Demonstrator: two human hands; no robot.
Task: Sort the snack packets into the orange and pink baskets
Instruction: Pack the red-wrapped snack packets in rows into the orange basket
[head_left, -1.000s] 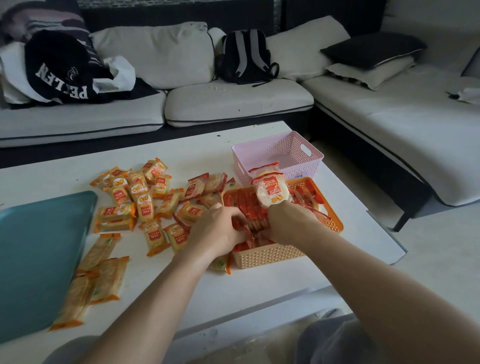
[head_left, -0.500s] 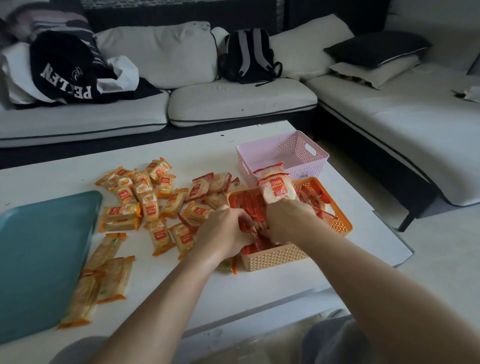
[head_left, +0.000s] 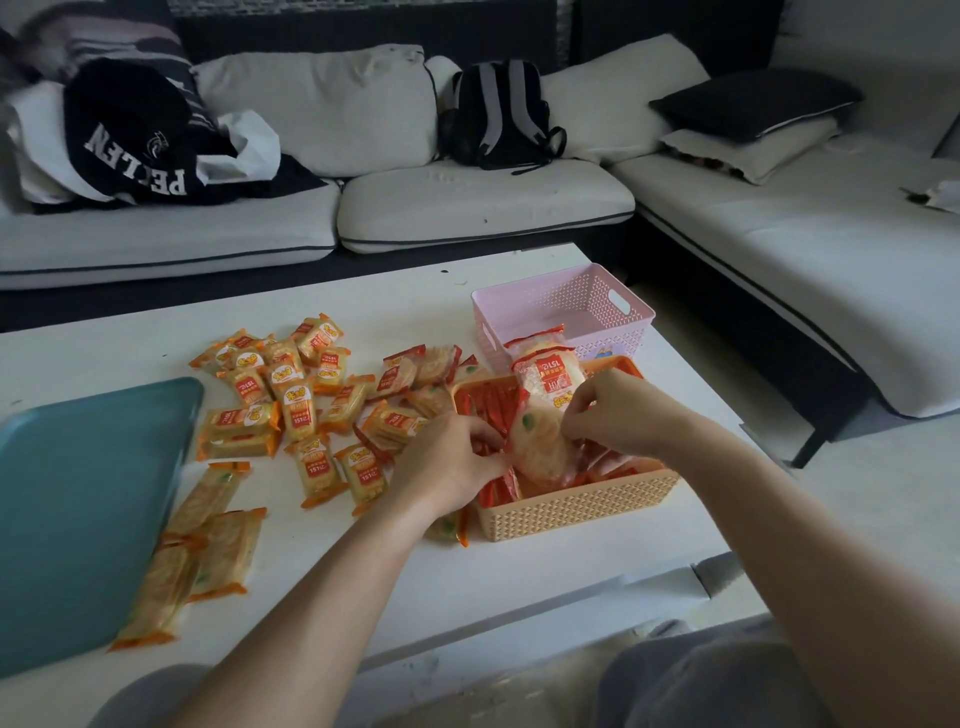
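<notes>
Both hands pinch a pale snack packet (head_left: 537, 441) over the orange basket (head_left: 576, 512).

The right hand (head_left: 621, 410) grips the packet's upper right edge; the left hand (head_left: 449, 460) closes on its lower left; red packets (head_left: 491, 410) fill the basket; the pink basket (head_left: 563, 306) stands just behind; orange packets (head_left: 291, 400) lie scattered on the white table (head_left: 363, 561) beside a teal tray (head_left: 78, 509).

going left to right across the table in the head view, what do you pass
teal plastic tray → loose pile of orange-wrapped snack packets → left hand → orange woven-pattern plastic basket
</notes>
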